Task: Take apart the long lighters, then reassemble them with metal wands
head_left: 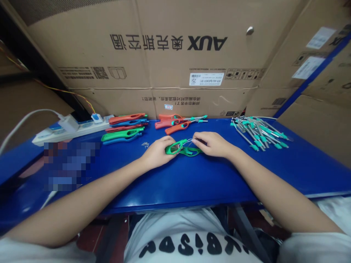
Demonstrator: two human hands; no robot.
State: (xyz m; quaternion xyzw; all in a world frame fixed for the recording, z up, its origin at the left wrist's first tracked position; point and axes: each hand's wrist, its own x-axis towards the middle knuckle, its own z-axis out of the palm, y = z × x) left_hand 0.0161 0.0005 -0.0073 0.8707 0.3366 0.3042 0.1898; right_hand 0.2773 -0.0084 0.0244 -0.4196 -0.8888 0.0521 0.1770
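Both my hands meet at the middle of a blue table (192, 179). My left hand (157, 151) is closed around the end of a green plastic lighter shell (182, 149) that lies flat on the table. My right hand (212, 143) pinches the thin metal tube at the shell's upper end, fingers pressed together. Behind my hands lie orange-red lighter bodies with metal tubes fitted (179, 122).
A stack of red, blue and green lighter shells (124, 128) sits at the back left. A heap of metal tubes with teal tips (259, 132) lies at the back right. A white power strip (70, 128) rests far left. Cardboard boxes (170, 54) wall off the back.
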